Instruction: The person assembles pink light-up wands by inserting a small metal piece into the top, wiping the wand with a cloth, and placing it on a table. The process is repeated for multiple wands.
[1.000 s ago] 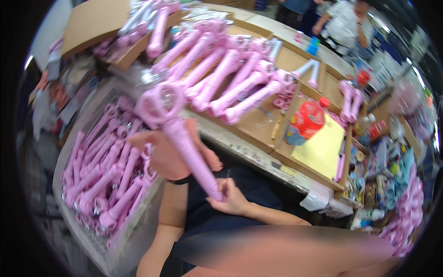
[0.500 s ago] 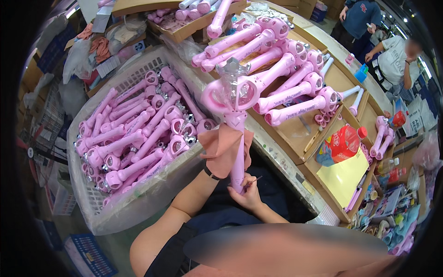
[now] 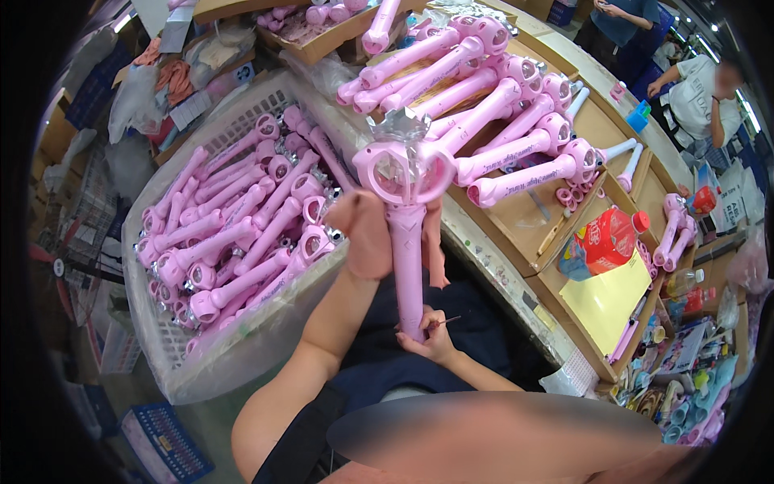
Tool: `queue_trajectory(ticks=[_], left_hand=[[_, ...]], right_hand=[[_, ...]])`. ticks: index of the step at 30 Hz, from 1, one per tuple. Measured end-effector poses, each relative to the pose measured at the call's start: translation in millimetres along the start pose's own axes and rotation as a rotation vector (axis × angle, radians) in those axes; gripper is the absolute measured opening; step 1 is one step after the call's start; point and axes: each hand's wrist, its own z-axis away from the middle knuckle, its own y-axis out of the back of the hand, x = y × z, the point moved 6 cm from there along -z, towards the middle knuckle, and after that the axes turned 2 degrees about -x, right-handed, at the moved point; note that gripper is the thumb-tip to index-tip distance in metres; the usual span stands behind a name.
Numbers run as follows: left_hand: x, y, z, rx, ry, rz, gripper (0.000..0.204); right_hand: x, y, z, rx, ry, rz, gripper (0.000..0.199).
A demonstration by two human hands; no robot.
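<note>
In front of me stands a pink toy wand point(image 3: 409, 250), upright, with a silver crown and a round clear-windowed head on top. My right hand point(image 3: 434, 342) is closed around its bottom end and also pinches a thin dark stick point(image 3: 450, 320); what sort of tool this is I cannot make out. A salmon cloth point(image 3: 368, 234) covers most of my left hand point(image 3: 364, 278), hanging on both sides of the wand's handle just below the head. The left fingers are hidden in the cloth, which that hand holds against or close beside the handle.
A white plastic-lined basket point(image 3: 197, 379) heaped with similar wands stands at left. More pink wands point(image 3: 516, 157) lie on the cardboard trays at right. Nearby are a red-labelled bottle point(image 3: 606, 242) and a yellow sheet point(image 3: 597, 302). Other people point(image 3: 701, 101) are at the far right.
The wand has turned about its length, so the lettering side no longer shows, and stands straighter. The left hand's cloth has shifted and loosened from the handle's front.
</note>
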Motion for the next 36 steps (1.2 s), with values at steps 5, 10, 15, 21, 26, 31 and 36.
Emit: queue_trajectory(ticks=[5, 10, 15, 21, 26, 31, 36], left_hand=[[14.6, -0.4, -2.8, 0.065, -0.053, -0.597, 0.032], [-7.4, 7.7, 28.7, 0.278, -0.141, -0.989, 0.011], [-37.9, 29.4, 36.6, 0.091, -0.207, -0.909, 0.031], [-36.3, 25.4, 40.1, 0.053, -0.261, -0.822, 0.033], [5.2, 27.3, 14.7, 0.133, -0.367, -0.741, 0.035], [20.4, 12.2, 23.8, 0.274, -0.608, -1.567, 0.031], [-33.7, 25.1, 20.8, 0.115, -0.006, -0.363, 0.032]], right_hand=[[-1.7, 1.0, -2.6, 0.042, 0.018, 0.09, 0.054], [2.4, 3.4, -1.1, 0.095, 0.023, 0.166, 0.054], [3.5, 2.1, 2.8, 0.065, 0.009, 0.143, 0.054], [5.5, 3.4, 5.0, 0.053, 0.0, 0.149, 0.053], [2.8, 2.0, 9.9, -0.027, 0.011, 0.135, 0.054], [-5.2, 2.8, 2.5, -0.02, 0.035, 0.199, 0.054], [-11.8, 8.4, 1.5, 0.086, 0.08, 0.387, 0.053]])
